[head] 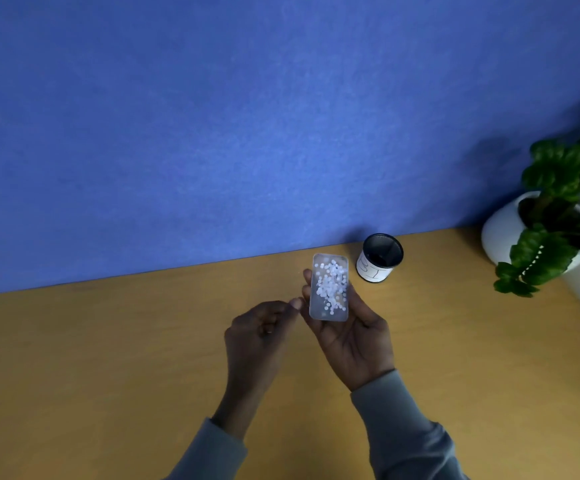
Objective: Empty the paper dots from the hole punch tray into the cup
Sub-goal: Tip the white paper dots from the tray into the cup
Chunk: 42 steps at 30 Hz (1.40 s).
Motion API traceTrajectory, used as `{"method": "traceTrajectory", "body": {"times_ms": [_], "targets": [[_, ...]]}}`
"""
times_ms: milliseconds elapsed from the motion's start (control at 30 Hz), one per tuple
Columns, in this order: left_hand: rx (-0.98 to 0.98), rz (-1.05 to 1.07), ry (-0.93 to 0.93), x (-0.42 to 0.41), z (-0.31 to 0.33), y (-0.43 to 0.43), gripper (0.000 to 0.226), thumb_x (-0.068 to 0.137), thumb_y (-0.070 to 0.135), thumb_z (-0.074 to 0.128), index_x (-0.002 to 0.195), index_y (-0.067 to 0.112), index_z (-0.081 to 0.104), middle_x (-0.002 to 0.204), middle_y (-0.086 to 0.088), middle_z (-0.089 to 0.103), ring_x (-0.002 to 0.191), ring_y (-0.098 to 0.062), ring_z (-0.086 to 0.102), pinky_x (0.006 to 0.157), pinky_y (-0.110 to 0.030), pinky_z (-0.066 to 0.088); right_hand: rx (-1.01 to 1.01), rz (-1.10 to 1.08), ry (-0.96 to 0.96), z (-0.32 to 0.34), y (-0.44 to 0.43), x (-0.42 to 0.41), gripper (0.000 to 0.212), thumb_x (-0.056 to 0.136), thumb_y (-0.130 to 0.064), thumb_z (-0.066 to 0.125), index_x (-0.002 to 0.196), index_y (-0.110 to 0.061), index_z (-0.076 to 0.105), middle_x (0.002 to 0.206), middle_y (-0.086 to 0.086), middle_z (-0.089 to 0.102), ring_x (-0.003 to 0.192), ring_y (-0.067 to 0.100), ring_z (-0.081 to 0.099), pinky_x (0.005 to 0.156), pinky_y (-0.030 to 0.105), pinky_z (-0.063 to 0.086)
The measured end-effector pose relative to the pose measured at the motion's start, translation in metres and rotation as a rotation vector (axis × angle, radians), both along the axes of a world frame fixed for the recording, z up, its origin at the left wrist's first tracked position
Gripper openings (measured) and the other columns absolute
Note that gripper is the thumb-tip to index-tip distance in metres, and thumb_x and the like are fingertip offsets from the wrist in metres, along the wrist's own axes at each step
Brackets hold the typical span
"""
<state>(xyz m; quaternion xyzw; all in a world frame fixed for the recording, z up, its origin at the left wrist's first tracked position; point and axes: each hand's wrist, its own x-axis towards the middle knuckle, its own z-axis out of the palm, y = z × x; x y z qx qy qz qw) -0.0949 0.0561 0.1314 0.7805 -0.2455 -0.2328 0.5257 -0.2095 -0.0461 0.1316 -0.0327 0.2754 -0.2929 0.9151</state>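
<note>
The right hand [347, 327] is cradling the clear plastic tray [329, 287] from underneath, fingers curling up along its left edge and the thumb side lying along its right, so the tray is sitting roughly level and open side up above the bench [108, 358]. The white paper dots [332, 285] are lying in a loose heap across the middle and far end of the tray, and none appear to be spilling. The left hand [264, 327] is hovering just beside the tray's near left corner, loosely curled with thumb and forefinger pinched close together; whether it is holding anything between them I cannot tell. The cup [380, 258], dark inside with a white paper label around it, is standing upright on the bench just beyond and to the right of the tray, near the blue wall [212, 133]. The dots are still in the tray, so the pour seems yet to begin. To do it well, the tray should probably be carried level until one short end or corner is sitting right over the cup's mouth, then tipped slowly so the dots funnel off that corner rather than fanning over the long edge. They are light and may cling, so a gentle tap could be needed. A potted plant [558, 209] is standing well off to the right.
</note>
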Motion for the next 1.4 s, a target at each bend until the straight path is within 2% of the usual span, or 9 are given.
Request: {"method": "traceTrajectory", "body": {"times_ms": [200,467,633,733,833,900,1067,1267,1400], "targets": [[-0.172,0.019,0.306,-0.041,0.014,-0.024,0.004,0.088,0.028,0.082,0.087,0.025,0.084,0.075,0.003,0.081,0.066,-0.006,0.073,0.051,-0.022,0.053,-0.111,-0.020,0.058,0.009,-0.012,-0.008,0.059,0.100,-0.028,0.043,0.156,-0.011,0.039,0.154,0.015,0.050,0.124,0.028,0.057,0.101,0.042,0.047],[-0.328,0.034,0.586,-0.056,0.013,-0.042,0.017,0.090,0.024,0.080,0.106,0.020,0.084,0.095,-0.007,0.084,0.087,-0.022,0.081,0.068,-0.028,0.063,-0.142,-0.041,0.017,0.005,-0.020,-0.024,0.053,0.103,-0.029,0.041,0.152,-0.008,0.046,0.155,0.015,0.049,0.128,0.029,0.056,0.106,0.043,0.042],[-0.307,-0.016,0.576,-0.045,0.015,-0.055,0.014,0.090,0.013,0.080,0.103,0.013,0.084,0.094,-0.010,0.084,0.086,-0.026,0.082,0.072,-0.033,0.066,-0.168,-0.067,-0.021,0.004,-0.035,-0.033,0.063,0.100,-0.046,0.041,0.152,-0.010,0.045,0.146,0.015,0.057,0.125,0.033,0.056,0.094,0.047,0.046],[-0.272,-0.109,0.535,-0.033,0.016,-0.065,0.012,0.089,0.008,0.080,0.098,0.013,0.085,0.090,-0.010,0.084,0.084,-0.024,0.081,0.072,-0.032,0.066,-0.183,-0.098,0.012,0.005,-0.056,-0.036,0.064,0.098,-0.054,0.044,0.148,-0.015,0.050,0.134,0.012,0.067,0.117,0.031,0.064,0.101,0.050,0.046],[-0.223,-0.180,0.478,-0.026,0.015,-0.078,0.013,0.090,0.004,0.078,0.098,0.011,0.085,0.087,-0.012,0.084,0.075,-0.019,0.078,0.070,-0.030,0.066,-0.205,-0.115,0.046,0.006,-0.074,-0.039,0.054,0.100,-0.050,0.043,0.137,-0.015,0.061,0.129,0.009,0.070,0.112,0.028,0.069,0.104,0.047,0.047],[-0.198,-0.220,0.436,-0.023,0.013,-0.086,0.014,0.091,0.003,0.076,0.104,0.005,0.083,0.089,-0.015,0.083,0.074,-0.020,0.077,0.073,-0.036,0.067,-0.209,-0.136,0.034,0.005,-0.079,-0.041,0.048,0.101,-0.044,0.044,0.129,-0.012,0.066,0.128,0.012,0.071,0.113,0.029,0.069,0.104,0.046,0.047],[-0.203,-0.276,0.433,-0.017,0.006,-0.109,0.017,0.092,0.005,0.076,0.108,-0.001,0.081,0.097,-0.017,0.083,0.088,-0.032,0.080,0.080,-0.045,0.066,-0.212,-0.196,-0.009,-0.001,-0.085,-0.045,0.042,0.101,-0.035,0.047,0.121,-0.007,0.071,0.124,0.015,0.069,0.121,0.033,0.061,0.118,0.049,0.037],[-0.217,-0.250,0.486,-0.024,-0.009,-0.138,0.019,0.089,0.011,0.080,0.106,0.002,0.082,0.096,-0.015,0.083,0.090,-0.028,0.080,0.077,-0.039,0.066,-0.120,-0.353,-0.001,-0.009,-0.098,-0.042,0.031,0.101,-0.029,0.048,0.111,-0.007,0.067,0.112,0.015,0.073,0.104,0.031,0.073,0.092,0.047,0.059],[-0.213,-0.214,0.518,-0.031,-0.022,-0.154,0.015,0.088,0.013,0.082,0.101,0.007,0.084,0.093,-0.012,0.084,0.087,-0.023,0.080,0.072,-0.033,0.064,-0.091,-0.409,0.046,-0.016,-0.111,-0.040,0.029,0.102,-0.026,0.045,0.100,-0.008,0.067,0.097,0.013,0.074,0.090,0.029,0.076,0.097,0.046,0.056]]}}
